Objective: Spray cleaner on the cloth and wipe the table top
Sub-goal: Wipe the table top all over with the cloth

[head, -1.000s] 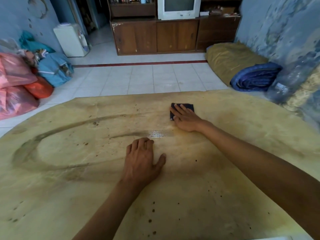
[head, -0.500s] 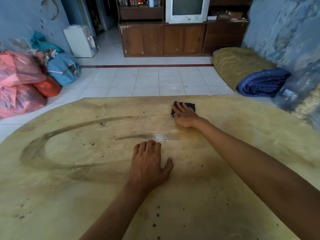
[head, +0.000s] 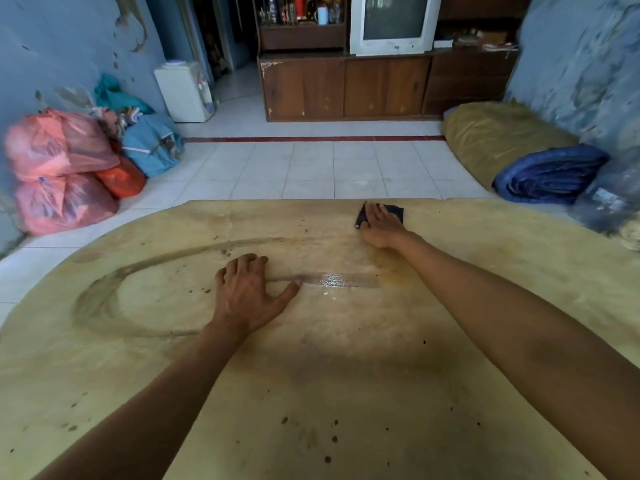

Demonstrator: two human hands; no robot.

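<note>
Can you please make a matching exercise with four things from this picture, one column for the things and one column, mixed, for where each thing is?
Things:
1. small dark folded cloth
2. left hand
3. wet shiny streak
4. pink plastic bags

Places:
A. on the tiled floor by the blue wall, left of the table
B. under the right hand, near the far table edge
C. flat on the yellowish table top, beside the dark oval mark
D. on the table between the two hands

Pairs: 1-B, 2-C, 3-D, 4-A
</note>
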